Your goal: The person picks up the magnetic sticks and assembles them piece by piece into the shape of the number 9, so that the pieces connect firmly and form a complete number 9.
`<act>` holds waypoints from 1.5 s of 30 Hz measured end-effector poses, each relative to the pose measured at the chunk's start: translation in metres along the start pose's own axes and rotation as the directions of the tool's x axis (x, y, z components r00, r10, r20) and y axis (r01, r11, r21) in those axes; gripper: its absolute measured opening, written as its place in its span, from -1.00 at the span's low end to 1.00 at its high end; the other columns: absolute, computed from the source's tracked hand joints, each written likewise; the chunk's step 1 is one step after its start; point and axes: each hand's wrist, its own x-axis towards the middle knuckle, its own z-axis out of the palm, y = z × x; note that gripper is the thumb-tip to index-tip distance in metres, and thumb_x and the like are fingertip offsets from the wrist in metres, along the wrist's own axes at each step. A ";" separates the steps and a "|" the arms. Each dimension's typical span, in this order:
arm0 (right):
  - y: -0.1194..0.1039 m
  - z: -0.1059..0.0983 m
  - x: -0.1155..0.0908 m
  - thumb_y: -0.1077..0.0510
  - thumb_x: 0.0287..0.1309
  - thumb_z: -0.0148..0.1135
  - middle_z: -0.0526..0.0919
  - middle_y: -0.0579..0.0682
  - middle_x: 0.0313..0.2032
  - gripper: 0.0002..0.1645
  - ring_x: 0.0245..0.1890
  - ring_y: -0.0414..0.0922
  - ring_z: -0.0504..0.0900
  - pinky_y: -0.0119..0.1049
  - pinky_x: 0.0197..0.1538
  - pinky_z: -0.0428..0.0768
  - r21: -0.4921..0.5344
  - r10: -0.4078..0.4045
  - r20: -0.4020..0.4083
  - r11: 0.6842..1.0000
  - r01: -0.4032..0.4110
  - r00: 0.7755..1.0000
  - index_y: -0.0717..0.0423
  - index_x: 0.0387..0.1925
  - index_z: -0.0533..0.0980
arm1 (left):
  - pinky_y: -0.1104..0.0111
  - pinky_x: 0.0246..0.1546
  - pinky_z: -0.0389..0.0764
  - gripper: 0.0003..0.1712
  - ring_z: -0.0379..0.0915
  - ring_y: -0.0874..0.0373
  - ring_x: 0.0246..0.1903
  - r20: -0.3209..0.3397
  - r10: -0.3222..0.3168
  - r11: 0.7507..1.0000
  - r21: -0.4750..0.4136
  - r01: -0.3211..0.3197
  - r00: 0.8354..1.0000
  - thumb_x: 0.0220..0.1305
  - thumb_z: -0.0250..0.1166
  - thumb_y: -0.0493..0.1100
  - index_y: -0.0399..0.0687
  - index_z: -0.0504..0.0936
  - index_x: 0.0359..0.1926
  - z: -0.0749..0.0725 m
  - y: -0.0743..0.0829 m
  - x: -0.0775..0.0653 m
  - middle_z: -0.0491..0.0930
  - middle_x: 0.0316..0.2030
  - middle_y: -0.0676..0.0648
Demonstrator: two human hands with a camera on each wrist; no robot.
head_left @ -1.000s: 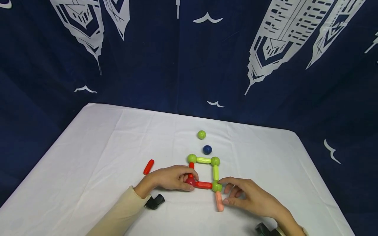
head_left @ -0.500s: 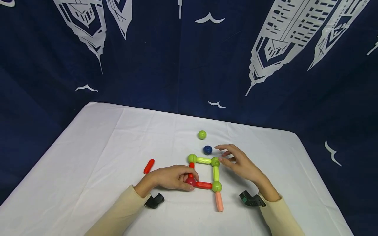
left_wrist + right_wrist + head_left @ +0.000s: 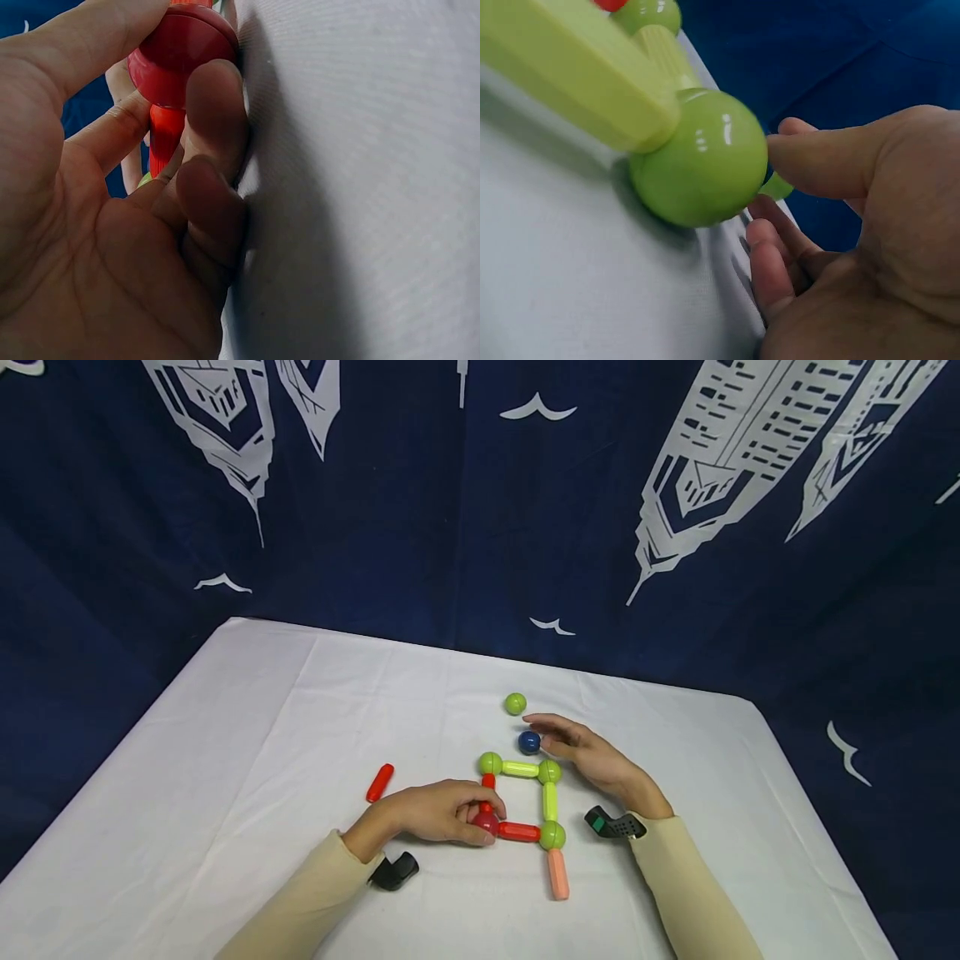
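Observation:
My left hand (image 3: 438, 810) pinches a dark red ball (image 3: 184, 56) between thumb and fingers, at the near left corner of a flat square of rods and balls. Two red rods (image 3: 519, 832) run from that ball. Yellow-green rods (image 3: 521, 769) and green balls (image 3: 550, 771) make up the other sides. A salmon rod (image 3: 558, 874) juts toward me from the near right corner. Beyond the square, my right hand (image 3: 592, 760) is at a blue ball (image 3: 528, 742), thumb right at its side and fingers extended past it. In the right wrist view, a green corner ball (image 3: 701, 157) overlaps the thumb tip.
A loose green ball (image 3: 515, 703) lies behind the blue one. Left of the square rests a loose red rod (image 3: 380, 782), close to my left wrist. The white-covered table (image 3: 247, 718) ends at a dark blue printed curtain (image 3: 375, 568).
My right hand has moved from the near right corner, by the salmon rod, away past the far right corner to the blue ball. My left hand stays on the red ball.

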 end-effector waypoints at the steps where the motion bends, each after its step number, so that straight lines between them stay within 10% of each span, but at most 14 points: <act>1: 0.001 -0.001 0.001 0.17 0.44 0.11 0.38 -0.01 0.37 -0.46 0.29 -0.01 0.32 -0.05 0.39 0.21 -0.012 -0.002 0.011 1.000 0.002 1.000 -0.09 0.40 0.37 | 0.50 -0.45 0.29 -0.69 0.30 0.31 -0.56 0.000 0.000 1.000 -0.001 0.000 1.000 0.27 0.41 -0.08 0.20 0.62 0.02 0.000 0.000 0.000 0.39 -0.51 0.10; 27: 0.004 0.004 -0.005 0.17 0.47 0.07 0.43 0.19 0.25 -0.55 0.11 0.00 0.41 -0.44 0.09 0.42 -0.114 -0.063 -0.078 0.992 0.054 0.995 0.17 0.32 0.37 | 0.50 -0.43 0.30 -0.67 0.32 0.30 -0.54 -0.014 -0.008 1.000 0.017 0.009 1.000 0.26 0.42 -0.06 0.20 0.62 0.04 0.001 0.002 0.000 0.41 -0.52 0.08; 45: -0.007 0.001 -0.083 0.19 0.30 0.31 0.52 0.19 0.13 -0.38 -0.02 -0.15 0.68 -0.34 -0.05 0.65 -0.096 -0.163 -0.149 0.984 0.150 0.975 0.32 0.30 0.35 | 0.50 -0.45 0.34 -0.59 0.33 0.29 -0.58 -0.081 0.029 0.999 0.021 -0.027 0.996 0.29 0.39 -0.11 -0.01 0.60 0.14 -0.001 0.002 -0.002 0.45 -0.50 0.02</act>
